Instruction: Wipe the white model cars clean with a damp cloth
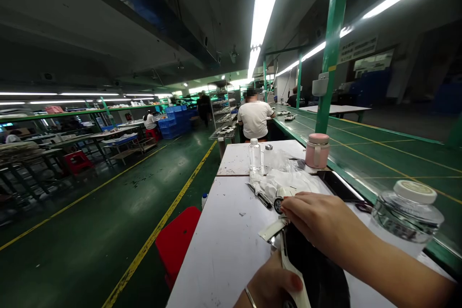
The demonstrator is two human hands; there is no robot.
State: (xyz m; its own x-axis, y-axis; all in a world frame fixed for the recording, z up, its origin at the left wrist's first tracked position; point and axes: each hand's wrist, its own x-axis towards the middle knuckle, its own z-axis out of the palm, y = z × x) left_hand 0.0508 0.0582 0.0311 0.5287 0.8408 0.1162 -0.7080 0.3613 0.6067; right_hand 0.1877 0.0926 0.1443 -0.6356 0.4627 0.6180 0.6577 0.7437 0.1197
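Observation:
At the bottom of the head view, my left hand [276, 279] is wrapped round a white and black toy car [306, 264], its thumb on the near side. Over the car's far end lies my right hand [310, 214], fingers bent together; what its fingertips hold, if anything, is hidden. A pale flat strip [273, 229] sticks out to the left from beneath those fingertips. Just beyond, a white car body with a black wheel [278, 205] rests beside crumpled white wrapping [288, 180].
On the white table [212, 231] stand a clear bottle [254, 156], a pink cup [317, 150], a dark phone [339, 186] and a large clear bottle [407, 216]. A red stool [180, 238] is at left. Ahead sits a person in white [255, 120] beside the green conveyor [378, 154].

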